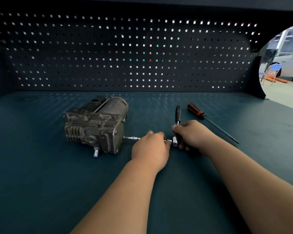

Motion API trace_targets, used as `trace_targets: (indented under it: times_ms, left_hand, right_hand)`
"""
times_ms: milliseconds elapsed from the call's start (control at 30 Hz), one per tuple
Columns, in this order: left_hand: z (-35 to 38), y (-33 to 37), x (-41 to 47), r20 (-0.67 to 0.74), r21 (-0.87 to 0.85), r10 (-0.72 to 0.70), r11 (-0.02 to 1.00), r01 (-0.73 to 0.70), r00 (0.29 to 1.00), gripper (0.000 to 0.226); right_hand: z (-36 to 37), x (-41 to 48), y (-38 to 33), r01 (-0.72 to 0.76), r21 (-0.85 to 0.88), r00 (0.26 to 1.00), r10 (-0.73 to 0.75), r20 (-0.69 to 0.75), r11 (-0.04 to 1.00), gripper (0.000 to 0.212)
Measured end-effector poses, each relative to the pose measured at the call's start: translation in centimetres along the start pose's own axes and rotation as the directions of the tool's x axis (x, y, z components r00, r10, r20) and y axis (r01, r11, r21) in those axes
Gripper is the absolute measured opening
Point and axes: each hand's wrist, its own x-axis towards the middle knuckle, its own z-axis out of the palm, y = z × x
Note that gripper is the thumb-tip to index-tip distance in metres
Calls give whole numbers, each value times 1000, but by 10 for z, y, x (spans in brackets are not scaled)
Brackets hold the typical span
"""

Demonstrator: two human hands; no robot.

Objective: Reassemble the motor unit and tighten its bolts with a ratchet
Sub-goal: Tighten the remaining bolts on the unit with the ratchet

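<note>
The grey metal motor unit (94, 127) lies on the dark green bench mat, left of centre. A ratchet (177, 115) with a black handle points away from me; its chrome head sits near my hands. Its extension bar (132, 138) runs left into a bolt on the unit's right side. My left hand (150, 149) curls around the extension bar. My right hand (191, 135) grips the ratchet at its head, the thumb lying along the shank.
A red and black screwdriver (208, 120) lies on the mat to the right of my hands, its tip pointing toward me and right. A black pegboard (125, 53) stands along the back of the bench.
</note>
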Motion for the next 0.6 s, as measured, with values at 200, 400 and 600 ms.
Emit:
trace_targets:
  times_ms: [200, 400, 600]
  left_hand:
    - [-3, -1, 3, 33, 11, -1, 1000, 1, 999, 31]
    - [-8, -1, 8, 88, 10, -14, 1000, 13, 996, 31]
    - [-10, 1, 5, 82, -21, -53, 998, 55, 995, 23]
  right_hand:
    - [0, -3, 6, 152, 42, 987, -149, -59, 988, 32]
    - [-20, -25, 5, 347, -80, 935, -351, -51, 935, 7]
    - [-29, -46, 2, 432, -234, 902, -414, 122, 871, 10]
